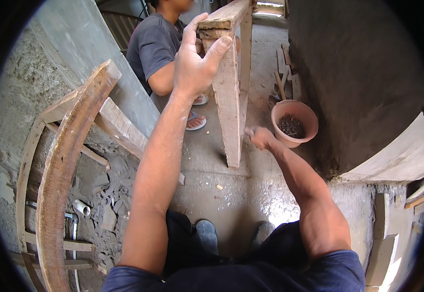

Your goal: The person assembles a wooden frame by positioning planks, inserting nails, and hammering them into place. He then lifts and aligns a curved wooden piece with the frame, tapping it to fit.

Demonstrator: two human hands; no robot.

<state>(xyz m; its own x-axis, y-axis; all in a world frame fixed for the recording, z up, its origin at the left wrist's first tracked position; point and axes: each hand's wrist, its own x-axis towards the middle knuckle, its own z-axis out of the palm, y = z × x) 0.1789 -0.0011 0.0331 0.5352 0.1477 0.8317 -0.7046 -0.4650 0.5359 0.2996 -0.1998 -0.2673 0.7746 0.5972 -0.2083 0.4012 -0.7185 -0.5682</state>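
Observation:
My left hand (197,65) is wrapped round the upper end of a wooden trestle (227,97), its thumb pressed on the end of the top plank. One long leg of the trestle reaches down to the wet concrete floor. Low beside that leg, my right hand (260,138) is closed and slightly blurred. A small rounded end shows at its fingers, but I cannot make out what it is. Just right of this hand stands a pinkish plastic bucket (294,120) with dark brown bits inside.
Another person (153,46) in a dark shirt sits behind the trestle. At left, a curved wooden frame (58,170) stands over broken rubble (107,209) and white pipes (81,207). Wood offcuts (285,68) lie by the dark wall (363,73) at right. Planks (381,258) lean lower right.

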